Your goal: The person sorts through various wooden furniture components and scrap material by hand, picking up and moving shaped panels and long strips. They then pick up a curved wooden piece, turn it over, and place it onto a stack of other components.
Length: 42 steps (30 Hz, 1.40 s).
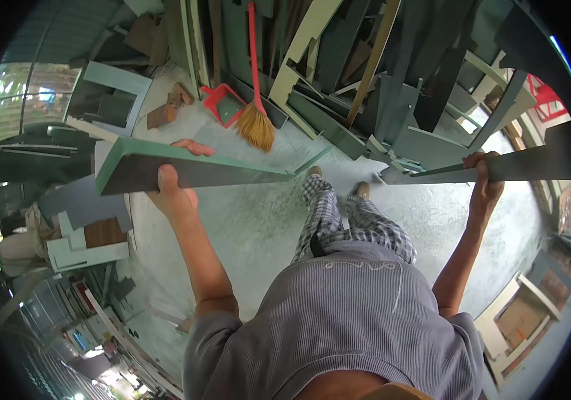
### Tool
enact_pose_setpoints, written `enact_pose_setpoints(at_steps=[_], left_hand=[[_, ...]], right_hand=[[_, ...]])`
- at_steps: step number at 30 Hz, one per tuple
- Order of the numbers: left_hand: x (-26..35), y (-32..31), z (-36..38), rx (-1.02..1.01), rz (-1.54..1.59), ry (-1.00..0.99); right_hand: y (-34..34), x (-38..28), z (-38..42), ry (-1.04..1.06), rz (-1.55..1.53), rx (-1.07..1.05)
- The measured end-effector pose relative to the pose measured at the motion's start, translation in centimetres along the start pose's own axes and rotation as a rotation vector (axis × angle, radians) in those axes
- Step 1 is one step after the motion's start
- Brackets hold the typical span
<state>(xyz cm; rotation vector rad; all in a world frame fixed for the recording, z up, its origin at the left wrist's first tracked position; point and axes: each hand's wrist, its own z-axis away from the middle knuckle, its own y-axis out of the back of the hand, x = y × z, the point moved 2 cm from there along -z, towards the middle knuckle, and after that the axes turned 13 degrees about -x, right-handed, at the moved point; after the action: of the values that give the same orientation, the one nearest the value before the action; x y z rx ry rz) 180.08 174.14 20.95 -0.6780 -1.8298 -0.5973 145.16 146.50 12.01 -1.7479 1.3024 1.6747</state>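
Note:
My left hand [177, 192] is closed around a long board [222, 172] with a pale green edge and a dark grey face. The thumb lies on the near face and the fingers reach over the far side. The board's wide end is at the left, and its far end points toward the middle near my feet. On the right, my right hand [485, 183] grips a grey board [532, 164], which runs out to the right edge of the view. Its other end narrows toward the heap of offcuts near my feet.
A red dustpan [217, 100] and a straw broom [256, 127] with a red handle are ahead on the pale floor [245, 220]. Boards and offcuts [392, 100] lean in a heap beyond my feet. More panels [92, 240] stand at the left, and frames [519, 320] lie at the lower right.

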Motion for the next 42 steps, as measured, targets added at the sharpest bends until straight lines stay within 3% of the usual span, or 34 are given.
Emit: enact_pose_setpoints(at_steps=[8,10,14,22,27,29,33,34,37,41,42], left_hand=[[-5.9,3.2,-10.1,-0.285,0.096,0.087],[-7.2,2.7,-12.6,-0.473,0.356,0.082],[-11.2,1.8,-16.6,-0.639,0.492,0.137],[-16.0,-3.3,-20.1,-0.988,0.414,0.219],[-19.3,-3.7,-23.0,-0.961,0.454,0.277],[-20.8,-3.0,-24.9,-0.917,0.386,0.204],[-23.1,-1.4,-26.3,-0.828,0.440,0.304],[-23.3,-1.4,-26.4,-0.828,0.441,0.303],[-24.1,-1.0,-26.7,-0.774,0.459,0.297],[-24.8,-0.7,-26.9,-0.758,0.447,0.324],[-25.0,-0.6,-27.0,-0.757,0.449,0.330]], right_hand=[[-5.6,-4.3,-3.6,0.032,0.040,0.076],[-6.7,-5.4,-4.8,0.048,0.076,0.076],[-8.1,-8.6,-6.7,0.031,0.126,0.137],[-9.4,-12.4,-9.1,0.080,0.139,0.343],[-9.9,-14.8,-11.3,0.067,0.152,0.430],[-9.9,-15.7,-12.6,0.134,0.233,0.399],[-10.9,-16.3,-14.9,0.187,0.106,0.400],[-11.1,-15.8,-15.8,0.295,-0.022,0.370],[-12.3,-15.3,-16.8,0.313,0.048,0.338],[-14.4,-14.2,-17.9,0.288,0.030,0.297],[-14.2,-13.6,-18.2,0.199,0.106,0.312]])
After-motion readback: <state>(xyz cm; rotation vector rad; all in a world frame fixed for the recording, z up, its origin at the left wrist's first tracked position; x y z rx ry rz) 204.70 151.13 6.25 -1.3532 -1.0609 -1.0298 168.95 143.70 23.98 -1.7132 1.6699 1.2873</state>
